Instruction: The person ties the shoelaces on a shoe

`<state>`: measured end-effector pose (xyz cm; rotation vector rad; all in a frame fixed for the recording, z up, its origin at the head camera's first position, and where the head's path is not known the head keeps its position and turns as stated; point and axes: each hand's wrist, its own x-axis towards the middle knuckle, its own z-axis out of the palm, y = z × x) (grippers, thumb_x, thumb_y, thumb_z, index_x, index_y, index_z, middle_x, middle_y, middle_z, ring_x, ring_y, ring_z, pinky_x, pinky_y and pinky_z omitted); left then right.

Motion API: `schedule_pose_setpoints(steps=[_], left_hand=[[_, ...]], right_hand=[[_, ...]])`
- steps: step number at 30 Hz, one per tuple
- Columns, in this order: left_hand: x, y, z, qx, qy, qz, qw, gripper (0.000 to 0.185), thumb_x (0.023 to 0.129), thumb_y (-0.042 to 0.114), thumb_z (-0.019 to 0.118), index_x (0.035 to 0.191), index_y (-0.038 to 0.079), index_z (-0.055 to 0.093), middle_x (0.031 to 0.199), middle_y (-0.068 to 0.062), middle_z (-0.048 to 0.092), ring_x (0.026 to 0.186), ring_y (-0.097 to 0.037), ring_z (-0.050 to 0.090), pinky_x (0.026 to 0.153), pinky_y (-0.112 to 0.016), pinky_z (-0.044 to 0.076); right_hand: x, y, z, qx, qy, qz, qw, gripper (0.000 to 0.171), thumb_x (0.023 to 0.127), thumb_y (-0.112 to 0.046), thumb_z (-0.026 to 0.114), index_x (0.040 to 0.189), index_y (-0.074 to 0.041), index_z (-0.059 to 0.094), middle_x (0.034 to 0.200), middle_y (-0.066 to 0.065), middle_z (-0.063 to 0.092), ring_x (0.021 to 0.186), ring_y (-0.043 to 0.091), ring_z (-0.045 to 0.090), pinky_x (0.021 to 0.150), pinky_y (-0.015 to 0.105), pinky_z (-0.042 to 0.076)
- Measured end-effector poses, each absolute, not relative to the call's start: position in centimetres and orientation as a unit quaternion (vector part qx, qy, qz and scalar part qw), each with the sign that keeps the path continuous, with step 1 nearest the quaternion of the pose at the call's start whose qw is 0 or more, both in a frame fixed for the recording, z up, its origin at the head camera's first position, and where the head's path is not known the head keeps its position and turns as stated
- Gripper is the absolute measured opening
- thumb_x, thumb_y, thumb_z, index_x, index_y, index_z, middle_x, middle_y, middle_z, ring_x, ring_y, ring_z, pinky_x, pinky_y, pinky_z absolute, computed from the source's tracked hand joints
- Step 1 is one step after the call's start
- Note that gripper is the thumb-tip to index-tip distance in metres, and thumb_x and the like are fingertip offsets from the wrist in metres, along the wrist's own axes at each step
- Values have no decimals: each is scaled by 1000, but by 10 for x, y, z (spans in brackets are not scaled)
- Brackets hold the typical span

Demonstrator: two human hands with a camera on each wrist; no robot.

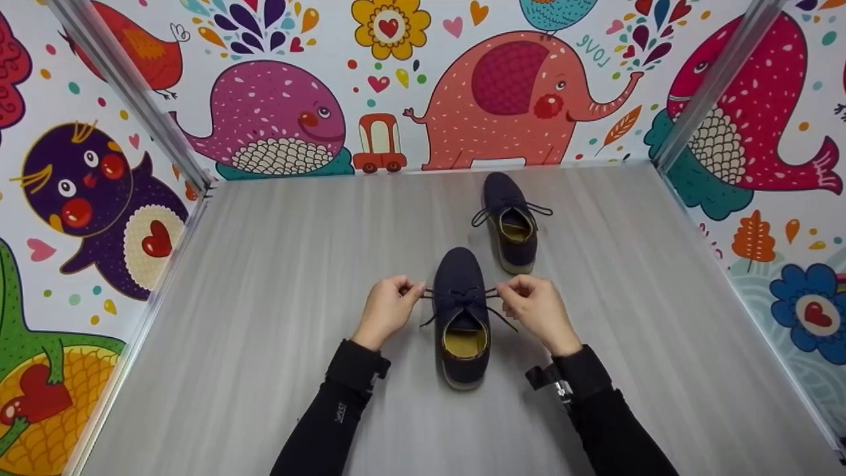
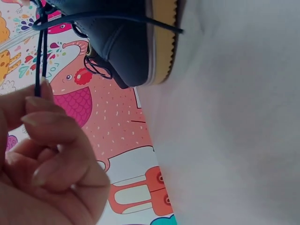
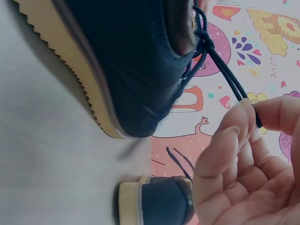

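Note:
A dark navy lace-up shoe (image 1: 459,271) with a yellow insole stands upright, toe pointing away from me. Its dark shoelace (image 3: 228,75) has a knot at the throat with a loop drawn out to each side. My left hand (image 1: 390,309) pinches the left loop between thumb and finger, and the left wrist view shows its two taut strands. On the other side my right hand (image 1: 538,311) pinches the right loop, also stretched straight. Loose lace ends hang at both sides of the shoe. Both hands are beside the shoe, at about lace height.
The second navy shoe (image 1: 517,248) stands farther off to the right, its lace tied in a bow. Pale grey wood-grain flooring (image 1: 277,264) lies under both shoes. Panels (image 1: 390,79) printed with cartoon animals enclose the back and sides, with metal strips (image 1: 165,132) at the corners.

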<state>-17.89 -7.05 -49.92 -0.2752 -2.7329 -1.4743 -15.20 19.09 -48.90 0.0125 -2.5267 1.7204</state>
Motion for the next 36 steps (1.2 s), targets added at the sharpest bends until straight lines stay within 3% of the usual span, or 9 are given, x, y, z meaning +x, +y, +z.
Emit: schedule_pose_setpoints(steps=[5,16,28,36], left_hand=[[-176,-75,-506,-75,-882,-465,23,27,98,24,65,75,9,60,66,4,49,59,-14,44,58,-30,37],[-163,-82,-514,-53,-886,-459,29,25,97,22,66,76,9,63,67,3,54,58,-13,46,57,-30,39],[-169,-82,-505,-98,-892,-440,-37,24,95,28,67,80,11,74,74,4,65,63,-12,53,61,-31,44],[-173,-79,-500,-104,-891,-443,-4,21,94,24,69,80,9,74,75,2,66,66,-13,57,64,-33,47]], right_hand=[[-147,194,-501,-15,-821,568,56,20,93,-11,71,75,-4,68,60,4,60,52,15,55,48,22,41],[-140,200,-523,-54,-809,584,43,17,93,-8,70,82,5,70,62,5,61,54,15,57,50,22,45],[-148,200,-512,-15,-832,553,-25,33,97,-27,67,85,4,69,66,6,63,57,19,58,53,26,46],[-144,196,-493,0,-830,557,-24,25,95,-20,70,83,1,68,64,6,61,55,15,55,49,24,45]])
